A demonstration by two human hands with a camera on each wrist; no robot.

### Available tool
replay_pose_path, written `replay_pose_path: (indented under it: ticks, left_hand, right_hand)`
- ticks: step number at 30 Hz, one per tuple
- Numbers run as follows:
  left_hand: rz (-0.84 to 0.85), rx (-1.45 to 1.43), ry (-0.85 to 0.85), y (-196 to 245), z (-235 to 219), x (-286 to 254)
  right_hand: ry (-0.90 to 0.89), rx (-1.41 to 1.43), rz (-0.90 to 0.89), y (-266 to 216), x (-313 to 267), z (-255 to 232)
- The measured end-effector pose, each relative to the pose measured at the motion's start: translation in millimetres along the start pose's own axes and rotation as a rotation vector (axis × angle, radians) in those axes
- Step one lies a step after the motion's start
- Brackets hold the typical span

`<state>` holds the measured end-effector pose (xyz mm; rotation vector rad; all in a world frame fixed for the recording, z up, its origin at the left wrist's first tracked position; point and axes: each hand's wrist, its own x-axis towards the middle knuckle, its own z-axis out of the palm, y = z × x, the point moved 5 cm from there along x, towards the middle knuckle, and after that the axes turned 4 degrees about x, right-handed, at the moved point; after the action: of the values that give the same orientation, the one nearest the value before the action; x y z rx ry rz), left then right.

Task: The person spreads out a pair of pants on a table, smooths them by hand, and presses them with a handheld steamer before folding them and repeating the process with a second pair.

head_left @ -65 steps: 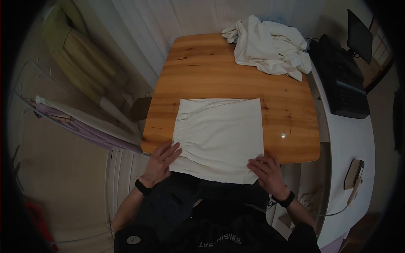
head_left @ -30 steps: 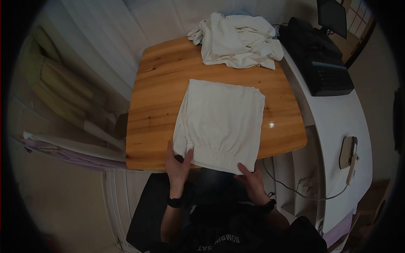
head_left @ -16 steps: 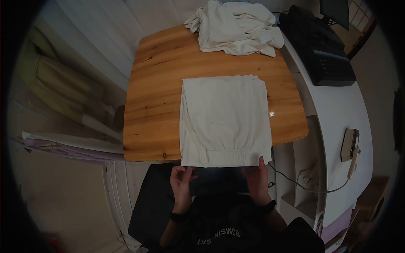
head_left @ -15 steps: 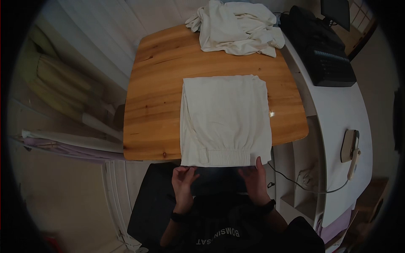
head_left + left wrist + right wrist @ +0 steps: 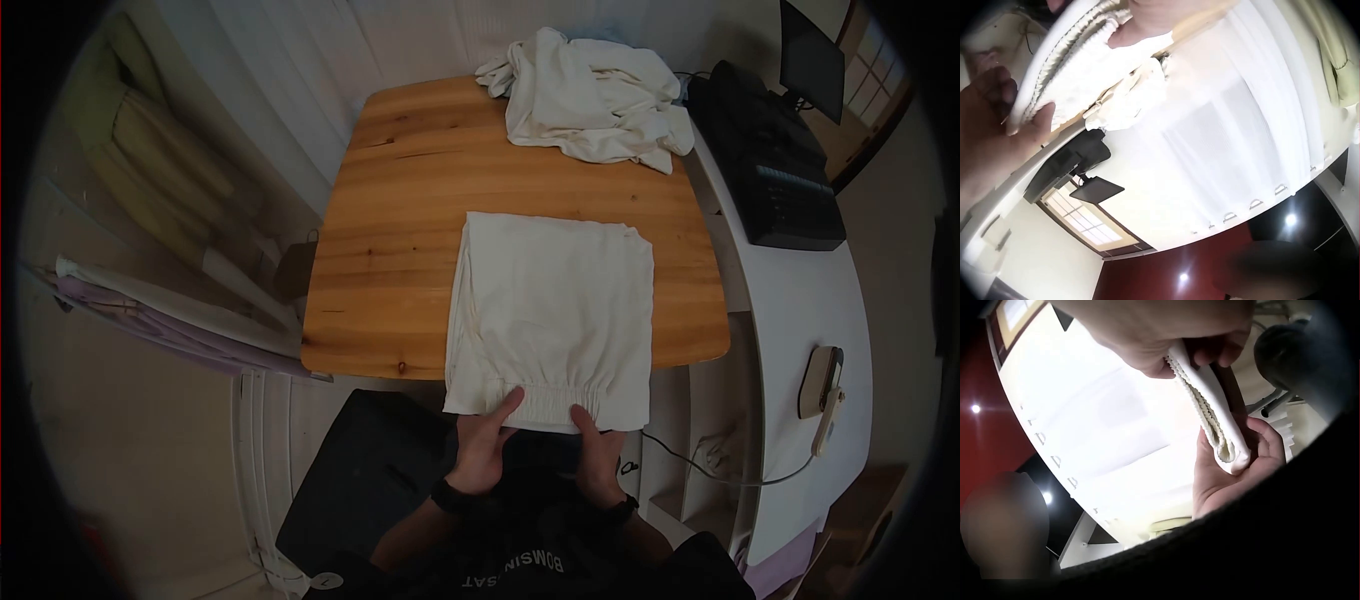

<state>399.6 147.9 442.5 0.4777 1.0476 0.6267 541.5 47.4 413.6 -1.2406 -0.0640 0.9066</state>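
Note:
A folded white garment [image 5: 560,310] lies on the wooden table, its gathered waistband hanging past the near edge. My left hand [image 5: 483,450] grips that near edge left of centre, thumb on top and fingers underneath. To its right, my right hand [image 5: 602,462] pinches the same edge, thumb over the band. In the right wrist view the layered waistband [image 5: 1210,409] is held between my right hand [image 5: 1166,331] and my left hand [image 5: 1241,469]. The left wrist view shows the ruffled band [image 5: 1075,69] between both thumbs.
A crumpled white cloth [image 5: 600,100] lies at the back right of the wooden table [image 5: 380,240]. Right of it, a white counter [image 5: 800,300] bears a black machine [image 5: 770,170] and a beige device [image 5: 820,383]. Clothes [image 5: 150,300] hang at the left.
The garment was turned so its waistband faces me. Since half a second ago both hands have moved inward along the near edge, thumbs now over the band, and the view has shifted.

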Motion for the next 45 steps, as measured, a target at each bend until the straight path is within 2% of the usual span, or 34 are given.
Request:
replay_pose_path:
  ticks: [2, 4, 5, 7, 8, 10, 12, 13, 14, 16, 18, 19, 21, 22, 25, 26, 27, 29, 31, 35, 39, 41, 42, 45]
  left_hand:
    - [0.004, -0.055, 0.036, -6.1, -5.4, -1.2]
    - [0.222, 0.027, 0.084, -6.5, -15.6, -1.0]
    - [0.226, 0.023, 0.084, -9.2, -17.6, -1.6]
    - [0.363, 0.139, 0.122, -3.0, -18.6, -5.8]
    - [0.367, 0.135, 0.123, -2.3, -22.2, -5.5]
    - [0.274, 0.056, -0.025, -1.5, -23.5, -3.1]
    - [0.246, -0.001, -0.103, 13.8, -15.1, -17.8]
    - [0.212, -0.056, -0.173, 22.8, -7.4, -29.2]
    - [0.215, -0.058, -0.179, 30.6, -4.7, -38.8]
    - [0.095, -0.071, -0.203, 38.0, -1.8, -55.1]
    - [0.082, -0.089, -0.258, 45.8, -3.6, -66.6]
    - [0.061, -0.103, -0.314, 48.0, -2.1, -73.4]
    - [0.07, -0.108, -0.316, 61.4, 3.7, -86.0]
    - [0.078, -0.105, -0.32, 72.7, 9.0, -92.2]
    - [0.121, -0.085, -0.351, 130.9, 36.6, -107.9]
    - [0.168, -0.073, -0.392, 153.6, 46.0, -110.7]
    - [0.217, -0.062, -0.432, 176.7, 54.0, -109.0]
    - [0.36, -0.01, -0.379, 224.3, 58.1, -84.1]
    - [0.483, -0.027, -0.447, 276.1, 64.6, -54.4]
    - [0.535, 0.047, -0.308, 389.0, 77.6, 26.5]
    - [0.617, 0.196, -0.335, 500.3, 88.3, 111.5]
    - [0.643, 0.217, -0.293, 522.6, 85.7, 160.1]
    - [0.664, 0.238, -0.256, 532.1, 80.7, 184.9]
    - [0.692, 0.272, -0.242, 516.2, 40.3, 272.6]
  right_hand:
    - [-0.004, 0.06, 0.019, 8.6, -7.2, -3.0]
    - [-0.006, 0.126, 0.035, 10.0, -9.1, -0.5]
    - [0.003, 0.19, 0.093, 11.3, -11.4, 1.4]
    - [0.003, 0.252, 0.147, 9.6, -13.2, 5.6]
    - [-0.001, 0.209, 0.145, 6.0, -12.8, 7.0]
    - [-0.004, 0.164, 0.139, -2.0, -16.1, 7.9]
    - [-0.058, -0.081, -0.035, -21.9, -22.2, 11.5]
    - [-0.058, -0.081, -0.043, -28.9, -26.0, 12.7]
    - [-0.072, -0.093, -0.04, -36.4, -30.0, 15.5]
    - [-0.095, -0.107, -0.04, -50.0, -38.8, 22.2]
    - [-0.086, -0.062, -0.144, -69.1, -51.6, 28.4]
    - [-0.092, -0.068, -0.144, -82.0, -61.6, 35.8]
    - [-0.138, 0.014, -0.061, -111.3, -79.1, 59.2]
    - [-0.14, 0.011, -0.065, -124.6, -81.6, 69.5]
    - [-0.3, 0.017, 0.013, -162.4, -73.9, 113.7]
    - [-0.354, -0.002, 0.067, -174.7, -65.8, 130.4]
    - [-0.392, -0.046, 0.042, -190.4, -54.5, 151.2]
    - [-0.491, -0.095, 0.0, -216.8, -25.1, 197.9]
    - [-0.578, -0.111, -0.049, -231.9, 13.7, 246.9]
    - [-0.639, -0.104, -0.116, -254.1, 97.5, 354.8]
    - [-0.639, -0.057, -0.201, -263.4, 184.7, 453.2]
    - [-0.619, -0.053, -0.267, -253.7, 228.5, 478.9]
    - [-0.614, -0.045, -0.225, -239.0, 251.9, 490.2]
    - [-0.6, -0.077, -0.143, -167.0, 315.3, 493.9]
